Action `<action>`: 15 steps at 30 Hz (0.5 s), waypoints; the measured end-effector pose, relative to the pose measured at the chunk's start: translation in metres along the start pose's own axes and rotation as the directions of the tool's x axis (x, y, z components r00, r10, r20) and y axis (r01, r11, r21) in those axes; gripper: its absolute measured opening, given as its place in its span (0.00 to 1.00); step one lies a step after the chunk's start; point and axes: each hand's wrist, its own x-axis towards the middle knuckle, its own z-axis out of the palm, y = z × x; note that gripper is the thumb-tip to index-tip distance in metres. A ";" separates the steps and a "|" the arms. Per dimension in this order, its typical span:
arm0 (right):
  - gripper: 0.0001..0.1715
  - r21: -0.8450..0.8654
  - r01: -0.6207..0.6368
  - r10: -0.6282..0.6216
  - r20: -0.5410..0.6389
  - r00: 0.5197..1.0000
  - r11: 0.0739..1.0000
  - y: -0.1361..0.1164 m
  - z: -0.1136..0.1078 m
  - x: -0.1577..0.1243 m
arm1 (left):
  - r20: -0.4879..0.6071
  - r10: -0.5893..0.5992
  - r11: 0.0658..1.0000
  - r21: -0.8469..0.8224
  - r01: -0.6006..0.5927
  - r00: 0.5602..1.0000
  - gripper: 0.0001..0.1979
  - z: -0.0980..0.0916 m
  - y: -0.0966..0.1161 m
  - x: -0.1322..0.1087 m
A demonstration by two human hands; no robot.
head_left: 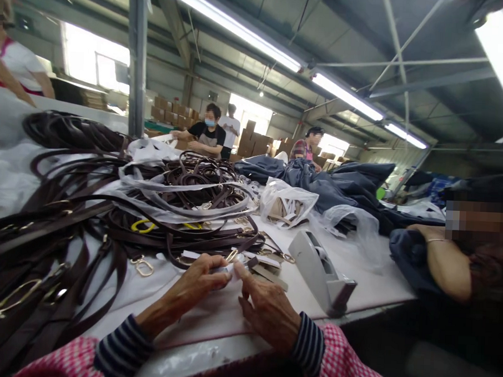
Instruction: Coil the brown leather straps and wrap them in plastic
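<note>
- Left hand [199, 281] pinches a small white piece [232, 270] between thumb and finger.
- Right hand [271, 309] touches the same piece with its pointing finger; its thumb hangs lower, apart from it. I cannot tell if this hand squeezes anything.
- So the white piece sits right at the fingertips, in between the two hands, over the table [212, 320]. Fingers hide part of it.
- One shiny gold clip [232, 255] pokes up just past the fingertips.
- Both arms come in low from the near side and lean toward each other. The backs of the hands face up, and the fingers bend.
- Both striped cuffs [309, 344] look soft and knitted. Pink and white checked sleeves [346, 362] puff out behind them.
- Left of the grip and past it, long flat brown straps [94, 259] lie in a big curly heap, smooth like leather, with gold metal loops.
- Right of the grip stands a gray tape holder [320, 275], hard and slanted.
- Past the grip, to the right, sits a thin, crinkly see-through bag [288, 204] with pale strips inside. Dark blue cloth [310, 180] lies behind it in soft folds.
</note>
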 end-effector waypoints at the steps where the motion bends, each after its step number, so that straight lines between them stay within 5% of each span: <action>1: 0.41 0.050 -0.054 0.055 -0.018 0.998 0.997 0.003 -0.014 -0.004 | -0.020 0.013 0.999 0.045 -0.012 1.000 0.11 0.001 0.000 -0.001; 4: 0.25 0.088 -0.267 0.279 -0.192 0.941 0.960 0.028 -0.071 -0.025 | -0.060 0.052 0.981 0.190 -0.040 0.997 0.12 0.004 -0.003 -0.002; 6: 0.15 0.111 -0.473 0.484 -0.277 0.830 0.874 0.056 -0.113 -0.045 | -0.071 0.072 0.973 0.226 -0.054 0.995 0.13 0.007 -0.005 -0.003; 7: 0.14 0.169 -0.586 0.609 -0.274 0.744 0.792 0.071 -0.131 -0.056 | -0.075 0.084 0.971 0.232 -0.064 0.994 0.14 0.009 -0.007 -0.003; 9: 0.14 0.222 -0.695 0.730 -0.221 0.647 0.684 0.098 -0.155 -0.078 | -0.082 0.113 0.965 0.245 -0.090 0.990 0.13 0.013 -0.010 -0.004; 15: 0.22 0.401 -0.815 0.868 0.087 0.489 0.419 0.125 -0.154 -0.113 | -0.117 0.160 0.962 0.242 -0.128 0.980 0.15 0.021 -0.021 -0.002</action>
